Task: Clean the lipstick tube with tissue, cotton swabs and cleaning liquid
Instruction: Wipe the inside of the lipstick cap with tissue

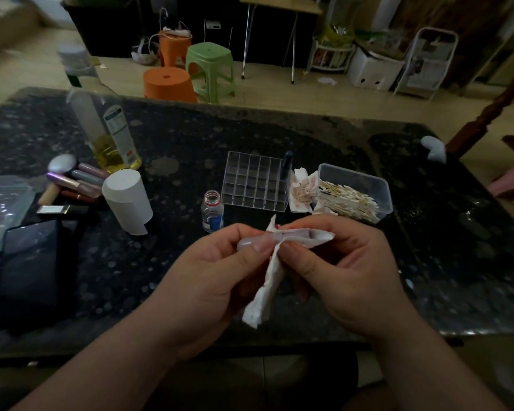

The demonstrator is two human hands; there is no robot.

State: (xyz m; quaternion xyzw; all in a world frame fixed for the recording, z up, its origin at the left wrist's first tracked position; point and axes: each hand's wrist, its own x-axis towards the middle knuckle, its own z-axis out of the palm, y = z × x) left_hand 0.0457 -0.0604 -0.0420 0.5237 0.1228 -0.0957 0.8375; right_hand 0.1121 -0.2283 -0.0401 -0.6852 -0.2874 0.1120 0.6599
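Looking down in the head view, the left hand (217,271) pinches the pale lipstick tube (247,243) by one end, its fingers (260,247) curled round it so the barrel cannot turn. The right hand (339,271) has its fingers curled too, pressing a stained tissue (267,292) round the tube's other end, likely to rub colour off; the loose tail hangs below the fingers. Both hands are held above the desk (309,143). Just beyond the fingers stands a small uncapped bottle (212,210), probably the cleaning liquid, open for quick dabs. Farther beyond stands a clear organiser (255,182); right of it lie crumpled used tissues (303,191) and a box of cotton swabs (353,200), within easy reach
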